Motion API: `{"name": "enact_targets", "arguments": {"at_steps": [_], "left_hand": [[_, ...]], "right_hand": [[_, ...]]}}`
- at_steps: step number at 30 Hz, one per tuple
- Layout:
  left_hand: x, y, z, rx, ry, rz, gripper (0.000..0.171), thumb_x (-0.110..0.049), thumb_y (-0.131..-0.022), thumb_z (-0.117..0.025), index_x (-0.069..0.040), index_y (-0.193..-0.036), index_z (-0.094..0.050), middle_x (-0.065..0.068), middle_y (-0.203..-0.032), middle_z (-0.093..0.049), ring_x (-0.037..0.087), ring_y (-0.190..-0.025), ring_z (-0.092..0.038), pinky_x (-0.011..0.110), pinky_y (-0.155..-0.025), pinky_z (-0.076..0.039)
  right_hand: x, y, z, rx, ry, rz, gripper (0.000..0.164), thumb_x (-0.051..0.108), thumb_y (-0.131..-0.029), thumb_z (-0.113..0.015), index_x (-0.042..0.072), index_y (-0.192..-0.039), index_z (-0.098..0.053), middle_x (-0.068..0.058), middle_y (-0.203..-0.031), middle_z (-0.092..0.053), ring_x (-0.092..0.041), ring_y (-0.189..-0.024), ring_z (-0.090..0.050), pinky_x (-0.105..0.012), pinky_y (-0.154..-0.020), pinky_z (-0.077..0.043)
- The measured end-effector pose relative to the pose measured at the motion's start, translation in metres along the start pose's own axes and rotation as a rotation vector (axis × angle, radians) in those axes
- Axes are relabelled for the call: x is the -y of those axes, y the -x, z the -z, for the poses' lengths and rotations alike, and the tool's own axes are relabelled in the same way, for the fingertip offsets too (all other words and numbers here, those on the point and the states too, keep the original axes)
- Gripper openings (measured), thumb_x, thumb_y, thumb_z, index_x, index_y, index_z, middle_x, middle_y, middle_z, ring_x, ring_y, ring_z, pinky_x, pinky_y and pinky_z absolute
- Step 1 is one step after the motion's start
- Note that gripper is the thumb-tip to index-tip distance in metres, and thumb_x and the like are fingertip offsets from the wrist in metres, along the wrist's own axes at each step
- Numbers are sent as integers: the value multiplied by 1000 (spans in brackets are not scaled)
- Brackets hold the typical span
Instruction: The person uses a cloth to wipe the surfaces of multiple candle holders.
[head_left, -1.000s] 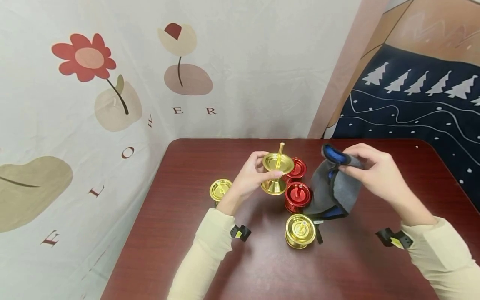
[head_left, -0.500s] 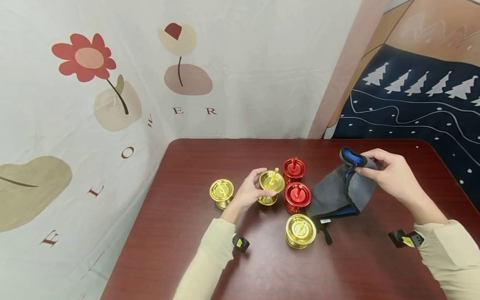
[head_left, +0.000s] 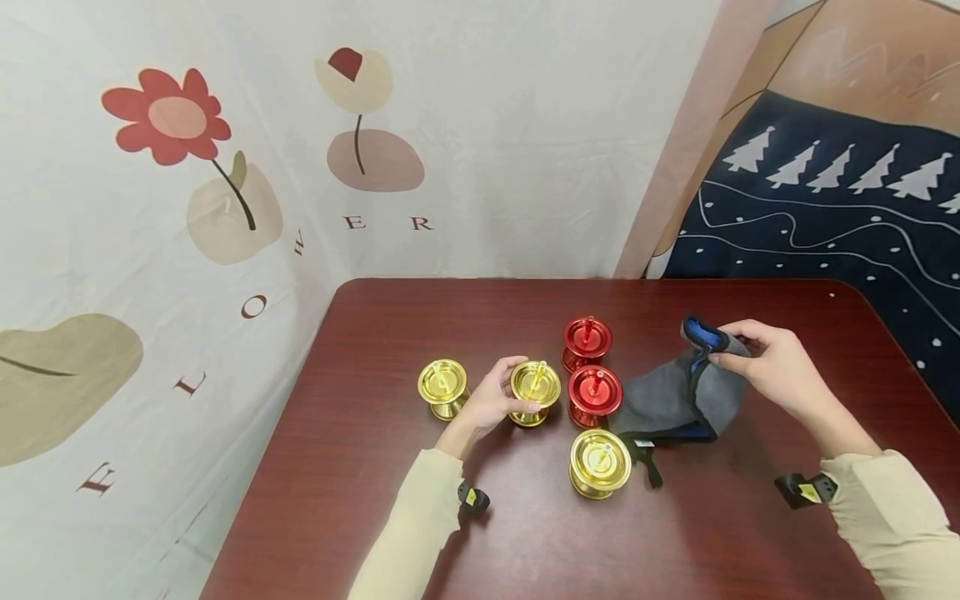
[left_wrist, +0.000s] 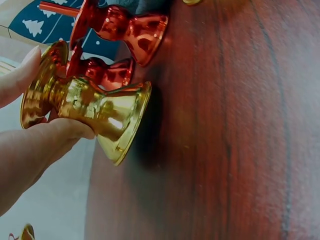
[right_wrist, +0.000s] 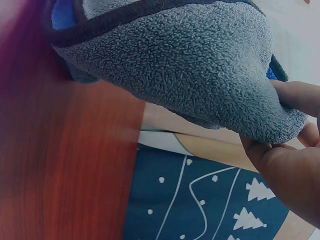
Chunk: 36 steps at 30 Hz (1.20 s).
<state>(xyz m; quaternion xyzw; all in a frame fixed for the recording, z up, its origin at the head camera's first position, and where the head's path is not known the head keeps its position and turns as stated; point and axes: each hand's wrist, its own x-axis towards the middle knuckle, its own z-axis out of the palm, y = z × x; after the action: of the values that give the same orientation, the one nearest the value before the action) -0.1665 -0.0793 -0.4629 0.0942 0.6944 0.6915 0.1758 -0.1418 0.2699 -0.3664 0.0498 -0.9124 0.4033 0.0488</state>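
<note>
In the head view my left hand grips a gold candle holder, thumb on the near side. The left wrist view shows its waisted gold stem and flared foot close to the tabletop; I cannot tell whether the foot touches. Just right of it stand two red candle holders, a rear one and a front one. My right hand pinches a raised corner of a grey towel with blue lining and black edging. The towel's lower part lies on the table beside the front red holder.
Another gold candle holder stands left of my left hand. A third gold one is in front of the red pair, near the towel's black strap. The dark red table backs onto a printed white curtain.
My left hand has lowered the gold candle holder and brought it slightly left, away from the red ones. My right hand has shifted right and down, drawing the towel's corner along.
</note>
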Motion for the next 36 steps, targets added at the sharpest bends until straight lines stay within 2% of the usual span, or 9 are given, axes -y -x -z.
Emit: {"name": "enact_targets", "arguments": {"at_steps": [8,12,16,19,21,24,30,36], "left_hand": [[7,1,7,19,24,-1,74,23,-69,-63,7,-133,-29,26,-129,-42,33,-113,-47,35,-94,-41],[4,2,9,16,-11,12,78,23,-69,-63,8,-136,-26,28,-127,-43,34,-111,-48,36,-93,-42],[-1,3,11,24,-48,6,81,22,-69,-63,11,-137,-21,30,-131,-39,35,-119,-42,37,-99,-36],[-7,4,13,32,-68,-6,81,22,-70,-63,14,-137,-19,31,-136,-32,37,-128,-31,40,-105,-25],[-12,5,16,27,-101,-2,79,20,-70,-63,15,-137,-20,31,-138,-30,37,-130,-26,43,-106,-21],[-22,9,21,20,-164,-10,76,17,-71,-65,14,-135,-25,30,-138,-31,38,-130,-25,46,-106,-19],[-49,18,30,-17,-176,-21,74,17,-71,-66,8,-136,-32,23,-139,-35,30,-133,-25,39,-108,-18],[-75,30,47,-28,-229,-77,75,11,-71,-70,3,-136,-35,18,-139,-39,25,-131,-29,37,-108,-19]], "right_hand": [[-5,2,-2,7,18,4,24,10,-81,-68,-1,-102,-62,-14,-94,-59,-2,-71,-53,-17,-58,-46],[-6,2,-3,13,12,0,24,10,-82,-68,-2,-102,-62,-14,-94,-59,-2,-72,-53,-17,-58,-46],[-6,1,-3,13,9,-1,24,10,-82,-68,-1,-102,-62,-11,-93,-59,-1,-72,-53,-16,-59,-46],[-6,1,-3,11,15,-2,24,10,-81,-68,-1,-102,-62,-12,-93,-59,-1,-72,-52,-16,-59,-45],[-7,2,-2,11,20,-2,24,10,-82,-68,-1,-102,-62,-14,-94,-59,-1,-73,-52,-16,-59,-45],[-7,2,-2,11,23,-1,24,10,-82,-68,-1,-102,-62,-15,-95,-59,-1,-73,-52,-16,-59,-45],[-7,1,-3,13,21,6,24,9,-81,-68,-1,-102,-62,-13,-93,-59,-1,-73,-52,-16,-59,-45],[-6,2,-3,20,31,1,24,10,-81,-68,-1,-102,-62,-14,-94,-59,-3,-73,-52,-18,-59,-46]]}}
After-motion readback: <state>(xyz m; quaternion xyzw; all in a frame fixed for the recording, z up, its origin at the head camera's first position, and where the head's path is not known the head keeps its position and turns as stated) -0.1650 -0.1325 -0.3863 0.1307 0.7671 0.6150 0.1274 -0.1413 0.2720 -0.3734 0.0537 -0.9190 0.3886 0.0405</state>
